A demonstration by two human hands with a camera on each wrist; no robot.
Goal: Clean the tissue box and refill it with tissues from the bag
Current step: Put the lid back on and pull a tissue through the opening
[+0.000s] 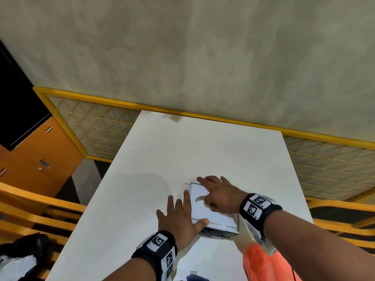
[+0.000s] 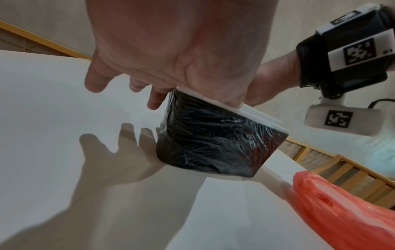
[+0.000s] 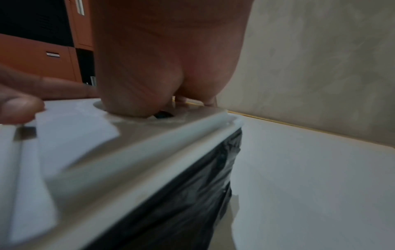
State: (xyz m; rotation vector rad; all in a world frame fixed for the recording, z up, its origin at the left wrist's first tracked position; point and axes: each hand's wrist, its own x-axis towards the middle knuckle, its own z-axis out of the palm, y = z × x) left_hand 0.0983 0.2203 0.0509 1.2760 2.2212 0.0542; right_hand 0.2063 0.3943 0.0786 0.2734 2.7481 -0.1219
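Two hands are laid on the box (image 1: 211, 211), which stands on the white table (image 1: 162, 151) toward its near right part. The left hand (image 1: 178, 216) is spread with straight fingers: the thumb is pressed on the near left corner of the white lid (image 2: 262, 116), and the fingers are held along the box's left side, with nothing clasped. The right hand (image 1: 219, 196) is placed palm down on the lid, the fingers stretched over its far edge and loosely bent; in the right wrist view the heel of that hand (image 3: 136, 94) is seen seated on the lid's oval slot (image 3: 162, 115). Whether anything is pinched by it cannot be told.

The box's dark sides (image 2: 213, 145) are wrapped in crinkled clear film. An orange bag (image 1: 269, 264) is lain on the table's near right part, just beside the box but not touching it.

Beyond the table, a yellow-framed mesh panel (image 1: 97, 126) is set against a mottled wall (image 1: 203, 53). An orange cabinet (image 1: 40, 151) is seen at left, and wooden slats (image 1: 40, 209) are seen below the table's left edge.
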